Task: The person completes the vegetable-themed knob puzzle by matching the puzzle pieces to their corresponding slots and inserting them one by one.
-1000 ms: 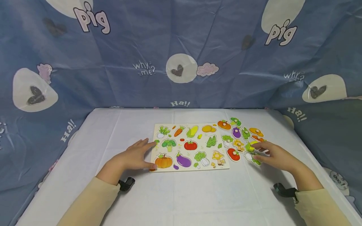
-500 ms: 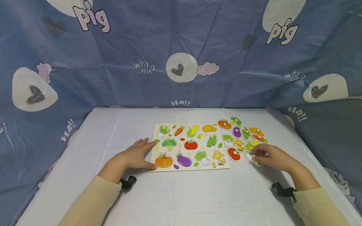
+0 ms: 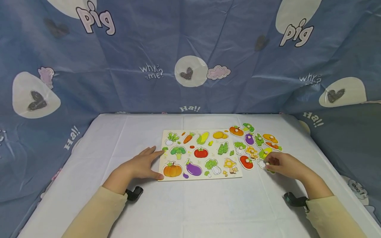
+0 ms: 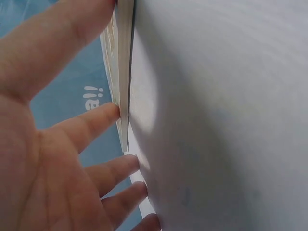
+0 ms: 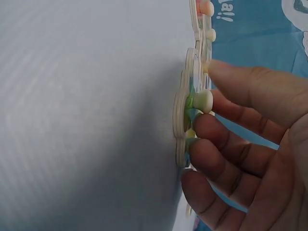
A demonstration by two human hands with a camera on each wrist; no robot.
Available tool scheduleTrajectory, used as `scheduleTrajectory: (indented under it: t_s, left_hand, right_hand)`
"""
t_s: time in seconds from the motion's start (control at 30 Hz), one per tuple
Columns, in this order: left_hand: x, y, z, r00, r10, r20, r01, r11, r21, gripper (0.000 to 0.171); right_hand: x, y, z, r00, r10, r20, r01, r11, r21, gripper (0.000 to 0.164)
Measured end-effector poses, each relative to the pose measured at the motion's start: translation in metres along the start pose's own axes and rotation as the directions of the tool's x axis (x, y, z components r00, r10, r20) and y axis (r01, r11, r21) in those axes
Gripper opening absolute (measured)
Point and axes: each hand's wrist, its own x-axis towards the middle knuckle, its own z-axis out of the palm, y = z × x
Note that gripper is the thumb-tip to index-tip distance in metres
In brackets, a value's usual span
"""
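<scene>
My left hand (image 3: 142, 164) lies spread at the left side of a vegetable puzzle board (image 3: 190, 176), thumb on its near corner and index fingertip at its edge. In the left wrist view, the fingers (image 4: 91, 122) are outstretched beside the board's edge (image 4: 124, 72). My right hand (image 3: 288, 167) has its thumb and curled fingers at the knob of a white radish puzzle piece (image 3: 261, 164), partly hidden below them. The right wrist view shows the cream knob (image 5: 204, 101) between thumb and index finger, the piece lying flat on the table.
Right of the board lie several knobbed pieces, among them a tomato (image 3: 246, 163), a corn (image 3: 264, 152), a mushroom (image 3: 251, 152), an eggplant (image 3: 249, 139) and a pumpkin (image 3: 236, 131). A white cloth (image 3: 208, 208) covers the table, with a blue printed curtain (image 3: 166, 96) behind.
My right hand has shifted slightly left, its thumb and fingers drawing together over the radish piece's knob. The left hand and the board stay in place.
</scene>
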Motion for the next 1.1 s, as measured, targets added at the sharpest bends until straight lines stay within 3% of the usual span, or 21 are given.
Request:
scheduleTrajectory:
  t_s: [0.4,1.1]
  left_hand:
    - [-0.0020,-0.0033,-0.0024,1.000,0.010,0.013,-0.010,1.000,-0.001,0.104]
    - [0.0007,-0.0078,0.0017,1.000,0.002,0.019,-0.002,1.000,-0.015,0.104]
  right_hand:
    - [0.0048,0.0063,0.0014,1.000,-0.015,-0.003,0.015,0.999,0.041,0.016]
    - [0.0076,0.0061,0.0036,0.993,0.118,-0.013,-0.116,0.985,0.129,0.013]
